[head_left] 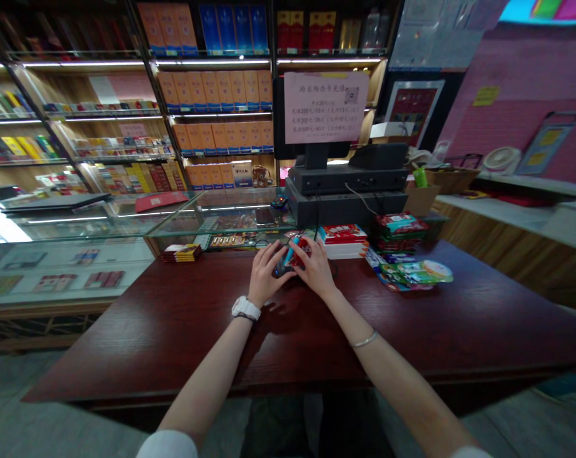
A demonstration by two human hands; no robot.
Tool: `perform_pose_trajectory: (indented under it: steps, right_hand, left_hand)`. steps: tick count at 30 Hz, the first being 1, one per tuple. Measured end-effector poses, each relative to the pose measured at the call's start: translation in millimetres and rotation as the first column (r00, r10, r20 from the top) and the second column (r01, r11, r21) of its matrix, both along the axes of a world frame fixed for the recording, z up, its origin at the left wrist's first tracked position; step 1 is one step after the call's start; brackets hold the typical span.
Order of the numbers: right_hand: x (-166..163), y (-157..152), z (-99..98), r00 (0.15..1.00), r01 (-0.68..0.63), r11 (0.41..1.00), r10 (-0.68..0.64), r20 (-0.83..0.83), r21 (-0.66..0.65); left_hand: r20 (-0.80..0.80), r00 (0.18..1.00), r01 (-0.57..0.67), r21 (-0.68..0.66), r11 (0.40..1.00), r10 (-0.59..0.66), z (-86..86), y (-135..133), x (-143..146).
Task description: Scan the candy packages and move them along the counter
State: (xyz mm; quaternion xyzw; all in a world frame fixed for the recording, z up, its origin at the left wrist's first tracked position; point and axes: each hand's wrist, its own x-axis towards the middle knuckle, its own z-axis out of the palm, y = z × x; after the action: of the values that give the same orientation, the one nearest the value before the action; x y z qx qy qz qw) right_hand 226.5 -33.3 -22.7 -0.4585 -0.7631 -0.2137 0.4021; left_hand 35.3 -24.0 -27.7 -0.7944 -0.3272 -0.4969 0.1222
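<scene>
My left hand (pixel 266 275) and my right hand (pixel 316 270) meet at the far side of the dark red wooden table (pixel 212 331). Between them is a small cluster of packs, one light blue pack (pixel 292 249) and one red pack (pixel 298 256). The fingers of both hands are bent around the cluster from either side, with the thumbs close together at the front. Something dark lies under my left fingers; its kind is not clear. A white watch is on my left wrist and a thin bangle on my right.
Red-and-white boxes (pixel 343 240) are stacked right of my hands, beside red packets (pixel 398 230) and colourful blister packs (pixel 414 273). Small yellow-edged packs (pixel 182 252) lie at the left. A monitor (pixel 325 114) with a paper sign stands behind, above a glass display counter (pixel 221 213).
</scene>
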Motion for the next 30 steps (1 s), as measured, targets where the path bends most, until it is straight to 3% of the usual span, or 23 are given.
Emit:
perform_pose_trajectory:
  steps: [10,21,30]
  right_hand:
    - [5,6,-8.4,0.989,-0.146,0.986,0.145,0.016,0.079]
    - [-1,-1,-2.4,0.937,-0.348,0.904,0.336,0.093,0.247]
    - [-4,3,-8.7,0.933,-0.359,0.925,0.357,0.039,0.124]
  left_hand:
    - [-0.073,0.997,-0.044,-0.225,0.973,0.028,-5.5,17,-10]
    - [-0.057,0.997,0.033,-0.245,0.969,-0.049,-5.8,19,-6]
    - [-0.049,0.998,-0.042,-0.212,0.976,0.032,-2.9,21,-11]
